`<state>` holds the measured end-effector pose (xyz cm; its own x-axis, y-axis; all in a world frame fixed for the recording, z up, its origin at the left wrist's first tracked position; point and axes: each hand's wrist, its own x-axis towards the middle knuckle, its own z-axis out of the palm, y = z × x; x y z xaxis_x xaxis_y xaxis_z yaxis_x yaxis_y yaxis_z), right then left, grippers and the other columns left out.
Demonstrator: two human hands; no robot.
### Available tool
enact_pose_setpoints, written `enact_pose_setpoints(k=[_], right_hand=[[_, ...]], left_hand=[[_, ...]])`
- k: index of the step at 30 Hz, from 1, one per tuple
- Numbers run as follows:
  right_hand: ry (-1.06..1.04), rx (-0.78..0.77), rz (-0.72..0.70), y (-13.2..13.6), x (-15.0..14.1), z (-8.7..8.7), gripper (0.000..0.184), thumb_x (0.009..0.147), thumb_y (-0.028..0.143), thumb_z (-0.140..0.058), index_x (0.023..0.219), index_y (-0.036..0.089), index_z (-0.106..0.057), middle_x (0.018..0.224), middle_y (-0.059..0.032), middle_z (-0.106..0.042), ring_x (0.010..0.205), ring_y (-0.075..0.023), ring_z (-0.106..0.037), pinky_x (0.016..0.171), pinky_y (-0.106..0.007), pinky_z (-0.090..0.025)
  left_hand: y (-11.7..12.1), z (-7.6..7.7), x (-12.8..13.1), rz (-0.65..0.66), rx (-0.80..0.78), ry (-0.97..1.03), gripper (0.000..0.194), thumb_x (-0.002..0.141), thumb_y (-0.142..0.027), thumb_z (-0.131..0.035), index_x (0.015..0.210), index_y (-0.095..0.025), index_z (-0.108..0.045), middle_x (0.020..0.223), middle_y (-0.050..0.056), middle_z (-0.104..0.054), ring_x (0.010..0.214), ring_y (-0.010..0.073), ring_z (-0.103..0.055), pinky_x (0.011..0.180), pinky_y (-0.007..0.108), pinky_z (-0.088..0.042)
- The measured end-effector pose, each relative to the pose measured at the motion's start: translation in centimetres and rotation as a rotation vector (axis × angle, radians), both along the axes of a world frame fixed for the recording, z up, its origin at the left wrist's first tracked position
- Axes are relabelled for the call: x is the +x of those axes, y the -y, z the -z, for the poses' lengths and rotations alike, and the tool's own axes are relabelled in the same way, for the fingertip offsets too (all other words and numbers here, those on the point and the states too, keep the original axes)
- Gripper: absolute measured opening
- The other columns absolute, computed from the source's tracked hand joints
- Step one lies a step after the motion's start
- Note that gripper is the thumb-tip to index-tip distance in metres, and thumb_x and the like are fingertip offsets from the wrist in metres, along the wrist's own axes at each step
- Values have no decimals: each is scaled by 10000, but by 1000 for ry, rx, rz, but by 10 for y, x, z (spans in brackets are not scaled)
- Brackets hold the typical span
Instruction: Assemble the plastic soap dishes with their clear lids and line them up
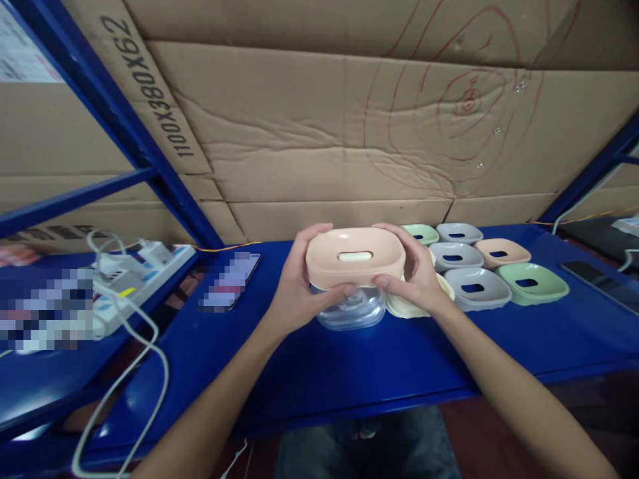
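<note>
Both my hands are wrapped round a pale pink plastic lid point(344, 241) with rounded corners. My left hand point(298, 279) grips its left side and my right hand point(414, 276) its right side, thumbs along the near edge. A white insert point(355, 256) shows in the oval slot on its top. Directly below the lid is a clear plastic container point(349, 316); whether the two are joined, I cannot tell. Partly hidden by my right hand, a cream-coloured lid point(399, 307) lies on the blue table.
Several slotted lids lie to the right, among them a grey lid point(476, 299), a green lid point(536, 293) and a pink lid point(514, 251). On the blue table point(319, 372) at left is a phone point(232, 283). Power strips point(134, 293) trail white cables. Cardboard point(299, 133) walls the back.
</note>
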<state>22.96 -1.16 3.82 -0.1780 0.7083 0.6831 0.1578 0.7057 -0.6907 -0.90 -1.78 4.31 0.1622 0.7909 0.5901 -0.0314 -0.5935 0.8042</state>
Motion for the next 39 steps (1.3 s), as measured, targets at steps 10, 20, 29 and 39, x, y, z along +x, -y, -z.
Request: enact_pose_setpoints(k=[10, 20, 29, 39], right_hand=[[-121, -95, 15, -1, -5, -2, 752, 709, 728, -922, 1266, 273, -702, 1242, -92, -785, 1147, -320, -741, 991, -471, -633], [-43, 150, 124, 0, -5, 1, 801, 742, 682, -915, 1376, 265, -661, 1361, -111, -748, 1256, -346, -710, 1075, -507, -606], [-91, 91, 51, 2, -5, -3, 652, 820, 661, -866, 1332, 297, -693, 1288, -74, -752, 1159, -302, -728, 965, -466, -618], [-62, 216, 84, 4, -9, -1, 370, 862, 511, -864, 1117, 292, -710, 1063, -22, -734, 996, -247, -690, 890, -420, -564]], left_hand=[[-3, 8, 1, 96, -86, 4, 946, 677, -420, -1048, 1461, -300, -532, 1401, 93, -631, 1271, 279, -658, 1049, 404, -593], [-9, 6, -2, 131, 28, -5, 966, 667, -410, -1060, 1470, -307, -533, 1342, 76, -676, 1230, 267, -697, 1030, 381, -614], [-5, 8, -1, 136, -32, -19, 957, 683, -445, -1043, 1482, -310, -534, 1410, 101, -660, 1255, 284, -695, 1029, 415, -630], [-8, 0, -5, 125, 35, -6, 966, 654, -437, -1069, 1447, -280, -540, 1333, 90, -693, 1206, 267, -714, 995, 361, -629]])
